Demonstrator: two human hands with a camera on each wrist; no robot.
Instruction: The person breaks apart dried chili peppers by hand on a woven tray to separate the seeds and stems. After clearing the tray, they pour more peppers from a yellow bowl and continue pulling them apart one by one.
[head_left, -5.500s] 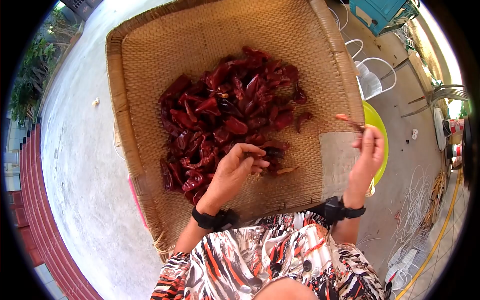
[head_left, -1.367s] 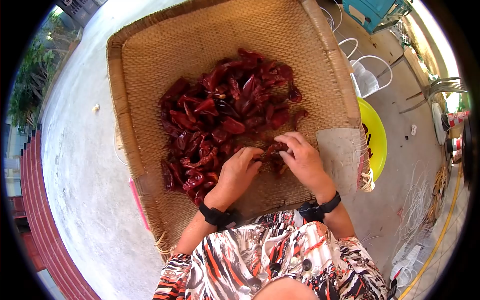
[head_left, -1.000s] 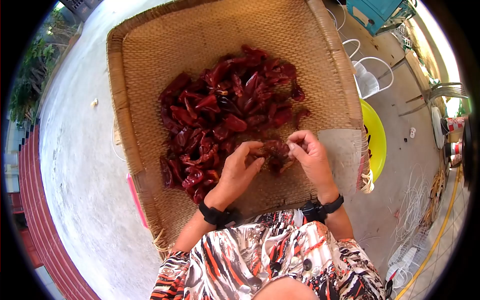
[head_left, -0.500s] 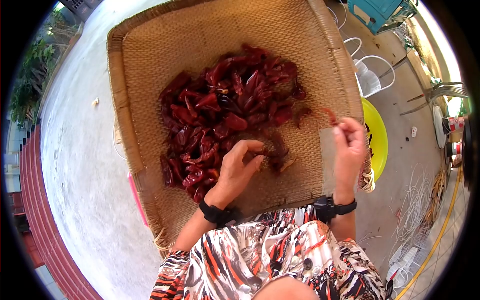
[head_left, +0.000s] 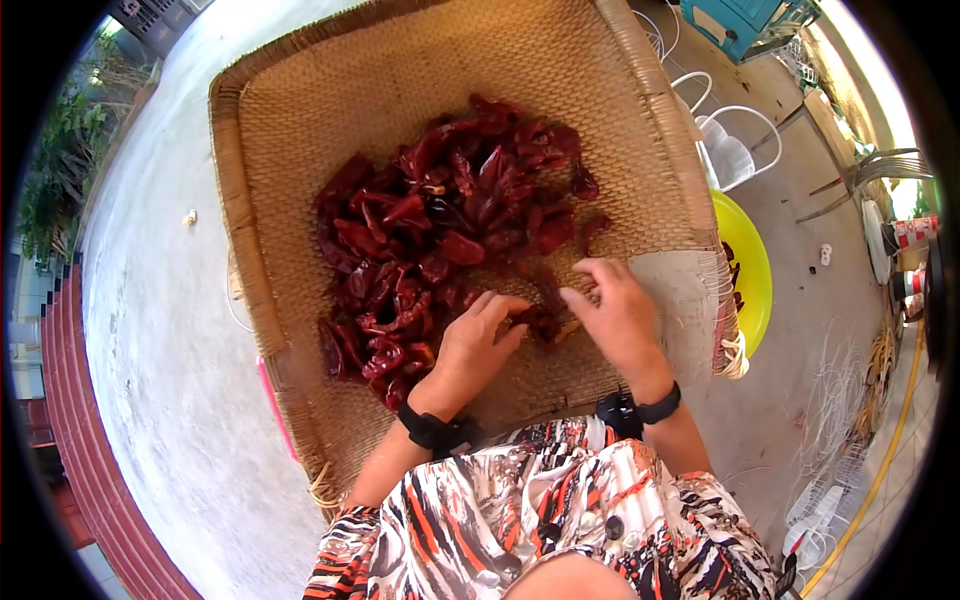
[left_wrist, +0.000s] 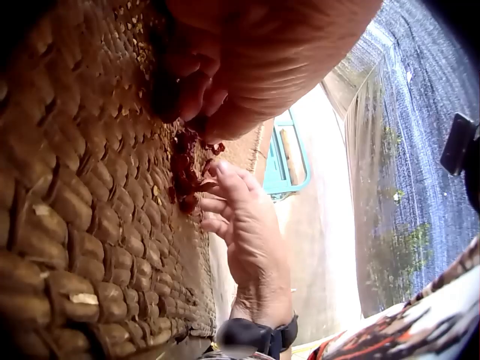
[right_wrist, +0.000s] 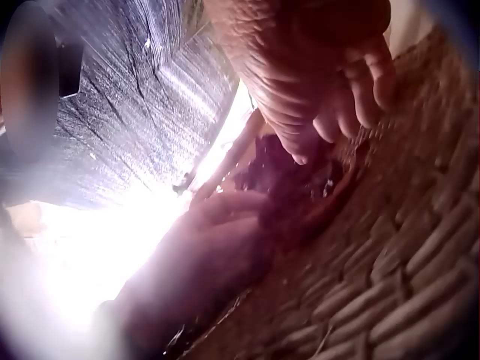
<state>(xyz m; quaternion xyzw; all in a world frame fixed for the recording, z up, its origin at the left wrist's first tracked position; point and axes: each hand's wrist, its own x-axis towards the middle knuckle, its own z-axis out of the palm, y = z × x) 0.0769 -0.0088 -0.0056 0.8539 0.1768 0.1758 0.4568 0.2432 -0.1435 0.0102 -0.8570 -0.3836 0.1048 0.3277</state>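
A heap of glossy dark red dried chilies (head_left: 430, 230) lies in a woven tray (head_left: 300, 90). My left hand (head_left: 470, 350) is at the heap's near edge, fingers loosely bent, fingertips right beside some small shriveled chilies (head_left: 545, 322). On the other side of these, my right hand (head_left: 620, 315) reaches in with thumb and fingers spread apart. In the left wrist view, the right thumb is right at a small red chili piece (left_wrist: 206, 176). Nothing shows pinched in either hand. The right wrist view is blurred and washed out by glare.
A yellow-green basin (head_left: 757, 270) with some red pieces in it stands right of the tray. Behind it is a white container with looped handles (head_left: 730, 155). A teal crate (head_left: 735, 25) sits at upper right. A patch (head_left: 680, 290) covers the tray's right side.
Half a second ago my right hand held a red chili near the tray's right edge. It is now back at the small chilies without it. My left hand has stayed nearly in place.
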